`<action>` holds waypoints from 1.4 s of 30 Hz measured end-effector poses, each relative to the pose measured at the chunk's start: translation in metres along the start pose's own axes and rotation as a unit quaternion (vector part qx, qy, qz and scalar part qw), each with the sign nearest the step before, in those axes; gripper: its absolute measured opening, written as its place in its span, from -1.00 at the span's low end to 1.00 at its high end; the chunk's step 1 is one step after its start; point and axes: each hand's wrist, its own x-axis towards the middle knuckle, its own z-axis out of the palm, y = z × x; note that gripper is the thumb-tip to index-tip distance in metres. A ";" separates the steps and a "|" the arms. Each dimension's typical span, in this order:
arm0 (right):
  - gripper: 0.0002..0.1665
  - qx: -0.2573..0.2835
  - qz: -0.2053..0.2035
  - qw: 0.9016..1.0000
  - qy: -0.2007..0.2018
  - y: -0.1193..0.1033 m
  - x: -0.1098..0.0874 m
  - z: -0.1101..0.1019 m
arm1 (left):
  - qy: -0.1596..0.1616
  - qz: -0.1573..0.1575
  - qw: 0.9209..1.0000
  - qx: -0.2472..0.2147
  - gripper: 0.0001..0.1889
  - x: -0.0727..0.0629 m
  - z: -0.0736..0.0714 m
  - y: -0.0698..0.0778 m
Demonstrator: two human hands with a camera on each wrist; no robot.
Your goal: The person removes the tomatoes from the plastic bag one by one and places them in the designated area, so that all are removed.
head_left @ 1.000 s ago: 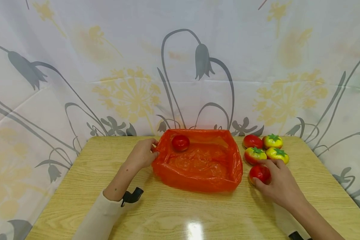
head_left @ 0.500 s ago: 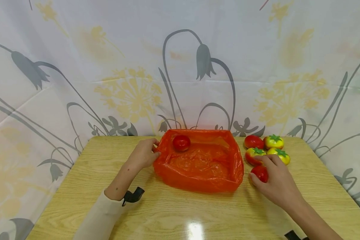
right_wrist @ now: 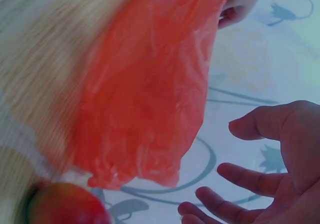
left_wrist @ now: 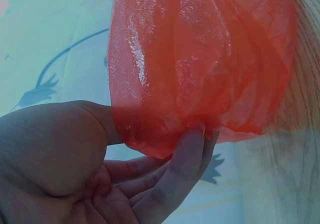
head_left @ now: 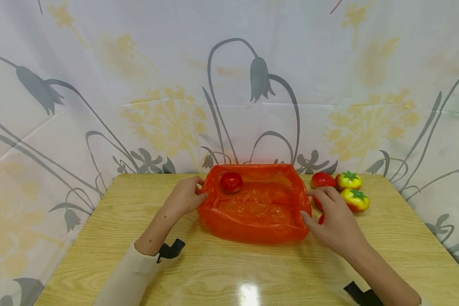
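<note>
A red plastic bag (head_left: 252, 233) sits wide open on the wooden table, its rim folded into a box-like shape. Inside its back left corner lies a shiny red tomato-like fruit (head_left: 231, 182). My left hand (head_left: 182, 196) pinches the bag's left edge; the left wrist view has thumb and fingers on either side of the film (left_wrist: 190, 59). My right hand (head_left: 335, 225) is by the bag's right rim, thumb and fingers spread apart, holding nothing in the right wrist view. Behind that hand, another red fruit (head_left: 321, 219) is mostly hidden.
Right of the bag are a red fruit (head_left: 323, 179) and two yellow-red fruits with green leaf tops, one at the back (head_left: 349, 180) and one nearer (head_left: 355, 199). Another is largely covered by the right hand. A floral cloth (head_left: 168, 114) hangs behind the table (head_left: 199, 276).
My right hand has left the red fruit at the right and moved left to the bag's right rim. The left hand stays on the bag, which has shifted very slightly.
</note>
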 end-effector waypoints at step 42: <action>-0.38 0.101 0.010 0.990 -0.094 -0.072 0.065 0.061 | -0.005 0.013 1.000 -0.008 -0.61 -0.001 0.006 0.001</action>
